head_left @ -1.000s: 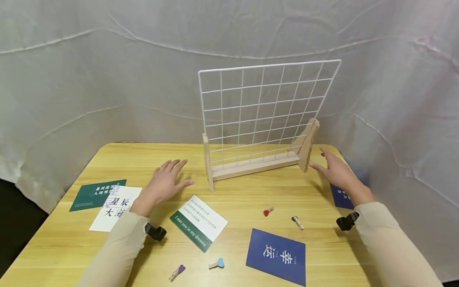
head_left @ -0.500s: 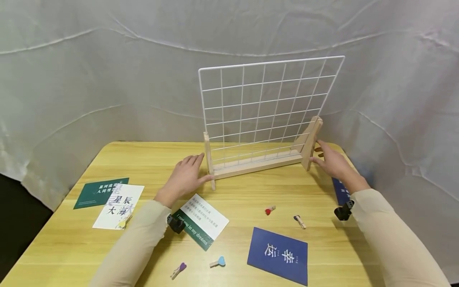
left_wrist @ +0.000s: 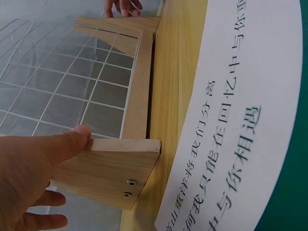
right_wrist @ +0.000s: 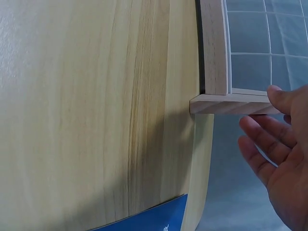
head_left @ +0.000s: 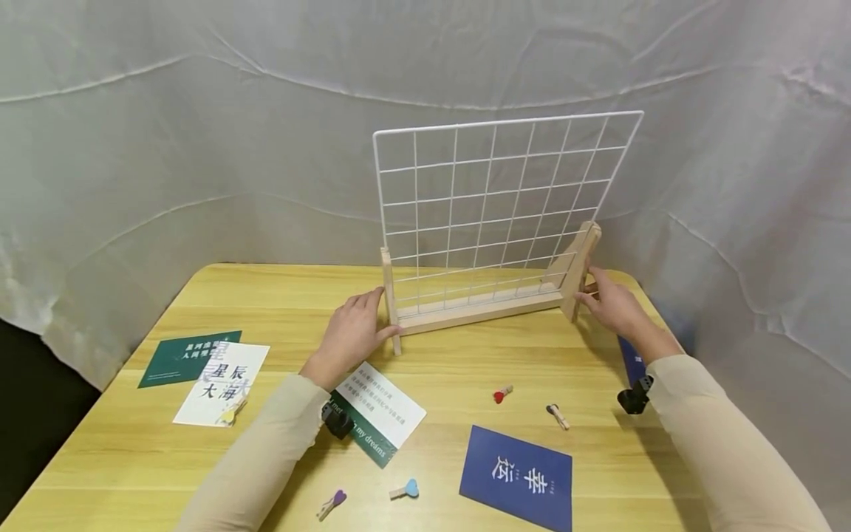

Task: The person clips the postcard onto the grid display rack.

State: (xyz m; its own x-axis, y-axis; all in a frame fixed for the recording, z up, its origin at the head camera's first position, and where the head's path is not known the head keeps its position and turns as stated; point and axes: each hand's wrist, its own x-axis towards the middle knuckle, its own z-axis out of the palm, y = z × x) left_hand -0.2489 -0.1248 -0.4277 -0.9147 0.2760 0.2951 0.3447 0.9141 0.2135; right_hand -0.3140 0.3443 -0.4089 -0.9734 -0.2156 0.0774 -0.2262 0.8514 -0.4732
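A white wire grid (head_left: 508, 123) stands upright in a pale wooden base (head_left: 479, 312) at the back of the table. My left hand (head_left: 350, 332) grips the stand's left side panel (left_wrist: 108, 163), thumb on its front edge and the other fingers along the outer face. At the opposite end, my right hand (head_left: 614, 307) holds the right side panel (right_wrist: 231, 103), its thumb on the edge and its fingertips at the outer side. Below my left wrist lies a green-and-white card (head_left: 388, 406), partly covered by the wrist camera.
A dark blue card (head_left: 485, 473) lies at the front. Heart clothespins, red (head_left: 500, 397), dark (head_left: 557, 416), light blue (head_left: 407, 489), purple (head_left: 332, 504) and yellow (head_left: 229, 417), are scattered about. Left lie a green card (head_left: 169, 366) and a white card (head_left: 199, 405); another blue card (head_left: 630, 360) is near my right wrist.
Both hands have moved inward to the stand, the left one going right and the right one slightly left, and now hold its side panels. The cards and clothespins lie as before.
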